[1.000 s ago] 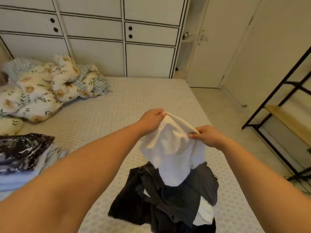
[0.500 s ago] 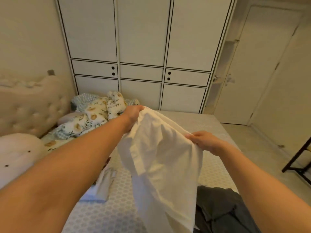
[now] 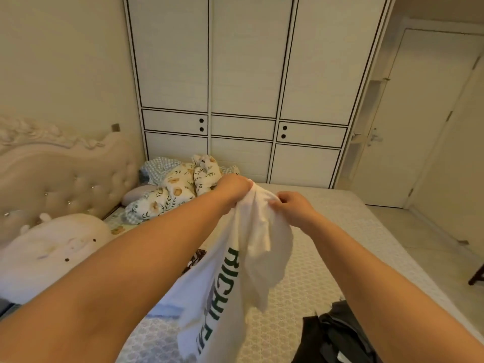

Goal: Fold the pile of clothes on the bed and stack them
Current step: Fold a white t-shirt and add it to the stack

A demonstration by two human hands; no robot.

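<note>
Both hands up over the bed (image 3: 327,247): the left hand (image 3: 234,188) grips the bunched top of a white T-shirt (image 3: 251,258), and the right hand (image 3: 294,209), just beside it, pinches the same fabric. The shirt hangs below them, showing green block lettering turned sideways; only part reads, something like "RICHI". Below the right forearm lies a dark clothes pile (image 3: 335,334).

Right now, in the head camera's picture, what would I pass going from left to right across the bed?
Tufted headboard → round white cushion → floral quilt → left hand → right hand, both gripping the white T-shirt → closed door.
</note>
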